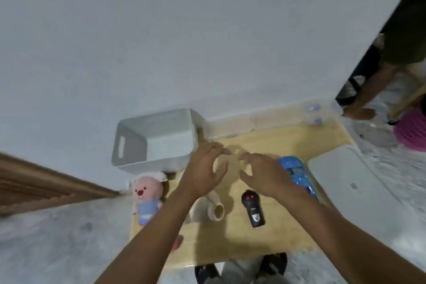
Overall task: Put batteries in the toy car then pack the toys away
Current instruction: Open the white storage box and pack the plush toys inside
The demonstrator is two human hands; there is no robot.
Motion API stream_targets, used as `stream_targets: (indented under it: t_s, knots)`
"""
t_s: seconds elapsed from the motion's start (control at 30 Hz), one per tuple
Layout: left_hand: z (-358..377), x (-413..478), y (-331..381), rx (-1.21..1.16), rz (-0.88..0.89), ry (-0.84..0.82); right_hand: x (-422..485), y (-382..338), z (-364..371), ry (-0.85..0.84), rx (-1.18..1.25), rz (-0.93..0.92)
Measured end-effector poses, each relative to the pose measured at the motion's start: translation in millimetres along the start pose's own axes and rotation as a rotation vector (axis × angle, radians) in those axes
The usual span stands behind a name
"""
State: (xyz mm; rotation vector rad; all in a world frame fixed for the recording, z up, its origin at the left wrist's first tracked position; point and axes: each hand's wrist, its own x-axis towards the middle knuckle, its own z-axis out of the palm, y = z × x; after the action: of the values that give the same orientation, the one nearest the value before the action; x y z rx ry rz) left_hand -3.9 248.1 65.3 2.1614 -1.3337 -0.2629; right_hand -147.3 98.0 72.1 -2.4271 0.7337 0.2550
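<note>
Head view: both hands, left hand (204, 172) and right hand (265, 174), hover over the worktop (276, 235) with fingers spread, grasping nothing; the blue toy car (297, 172) lies just beside the right hand

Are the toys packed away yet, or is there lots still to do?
Nothing looks packed: the white bin is empty. Both hands, left and right, hover open over the table, holding nothing. The blue toy car, black remote, pink plush and beige plush still lie outside. Batteries: cannot tell.
</note>
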Motion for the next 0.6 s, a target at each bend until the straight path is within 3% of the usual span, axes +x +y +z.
stream_targets:
  t_s: [0.17, 0.23, 0.3, 0.4, 0.6]
  knots:
    - [-71, -102, -77, 0.069, -0.312, 0.22, 24, -104, 66, -0.119, 0.046, -0.05]
    - [-79, -126, -104, 0.107, -0.473, 0.094, 36, -124, 95, -0.17, -0.014, -0.015]
    - [-73, -135, -127, 0.17, -0.644, -0.137, 44, -130, 117, -0.233, -0.077, 0.043]
    - [-57, -139, -153, 0.062, -0.667, -0.276, 47, -131, 144, -0.223, -0.115, 0.132]
    - [-42, -131, -173, -0.036, -0.684, -0.2, 44, -135, 170, -0.108, -0.209, 0.166]
